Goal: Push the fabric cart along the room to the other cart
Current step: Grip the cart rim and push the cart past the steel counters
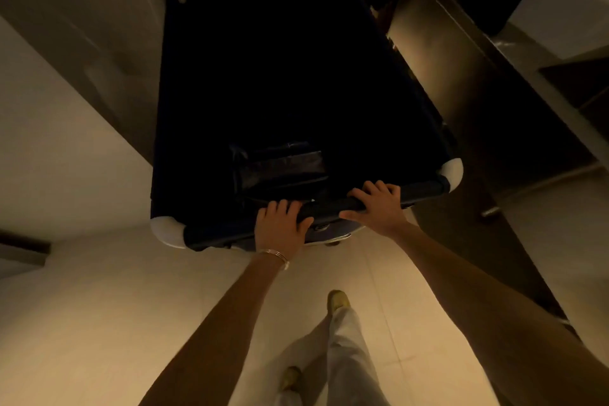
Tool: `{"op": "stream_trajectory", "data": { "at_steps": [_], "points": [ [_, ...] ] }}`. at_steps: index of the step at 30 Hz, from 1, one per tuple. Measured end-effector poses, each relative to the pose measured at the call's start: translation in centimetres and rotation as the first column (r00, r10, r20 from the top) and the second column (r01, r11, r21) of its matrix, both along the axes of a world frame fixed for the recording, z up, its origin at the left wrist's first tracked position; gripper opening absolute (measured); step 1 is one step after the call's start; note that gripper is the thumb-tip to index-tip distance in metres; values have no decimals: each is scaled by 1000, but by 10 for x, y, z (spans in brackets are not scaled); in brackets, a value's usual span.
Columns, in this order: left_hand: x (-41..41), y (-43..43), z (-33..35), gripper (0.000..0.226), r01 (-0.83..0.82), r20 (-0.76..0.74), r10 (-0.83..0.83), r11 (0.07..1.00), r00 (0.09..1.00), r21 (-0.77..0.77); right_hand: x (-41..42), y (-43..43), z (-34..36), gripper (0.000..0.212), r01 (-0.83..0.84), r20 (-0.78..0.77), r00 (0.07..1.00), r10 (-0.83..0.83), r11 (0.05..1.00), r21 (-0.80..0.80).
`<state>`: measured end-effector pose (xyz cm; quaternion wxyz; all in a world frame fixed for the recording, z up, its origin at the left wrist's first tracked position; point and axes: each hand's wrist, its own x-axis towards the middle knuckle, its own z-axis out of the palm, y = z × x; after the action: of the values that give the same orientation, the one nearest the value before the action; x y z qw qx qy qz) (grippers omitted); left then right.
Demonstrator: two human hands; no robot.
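Your fingers (pixel 280 206) curl over the padded near rail (pixel 326 206) of the fabric cart (pixel 296 76); both hands are clamped on it, the left hand (pixel 280 224) toward the middle and the right hand (pixel 379 206) just beside it, nearer the white corner cap (pixel 453 171). That rail is the sound place to hold: a stiff bar under the cloth, whereas the dark fabric sides would likely sag if you pressed on them. The cart stands on the pale tiled floor (pixel 82 323) straight ahead of you, in a narrow passage between a wall (pixel 75 43) on the left and a steel worktop (pixel 438 53) close on the right. It probably rolls easily on smooth tile, though its load is too dark to judge. Your hands sit close together, so it may swing; a wider hold should steer it better. The other cart cannot be made out.
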<state>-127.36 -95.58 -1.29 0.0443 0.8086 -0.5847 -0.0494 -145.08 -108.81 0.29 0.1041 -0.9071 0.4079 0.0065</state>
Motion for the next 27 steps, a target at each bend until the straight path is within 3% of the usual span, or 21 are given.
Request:
{"op": "stream_trajectory", "data": {
  "at_steps": [2, 4, 8, 14, 27],
  "points": [
    [23, -18, 5, 59, -29, -109, 34, 998, 994, 47, 10, -22, -1, 107, -26, 6, 1000, 26, 1000, 8],
    [34, -32, 8, 74, -97, -104, 101, 994, 989, 44, 21, -46, -3, 106, -44, 18, 999, 44, 999, 5],
    [35, -59, 4, 67, -183, -2, 183, 983, 983, -27, 38, -87, -6, 105, -103, -22, 994, 103, 995, -8],
    [27, -80, -1, 68, -282, 1, 283, 954, 959, -101, 46, -119, -13, 90, -168, 11, 986, 169, 984, -50],
    [-50, -41, -1, 56, -349, 13, 350, 935, 937, -69, -18, -91, -18, 84, -245, 36, 967, 250, 963, -114]
  ]
}}
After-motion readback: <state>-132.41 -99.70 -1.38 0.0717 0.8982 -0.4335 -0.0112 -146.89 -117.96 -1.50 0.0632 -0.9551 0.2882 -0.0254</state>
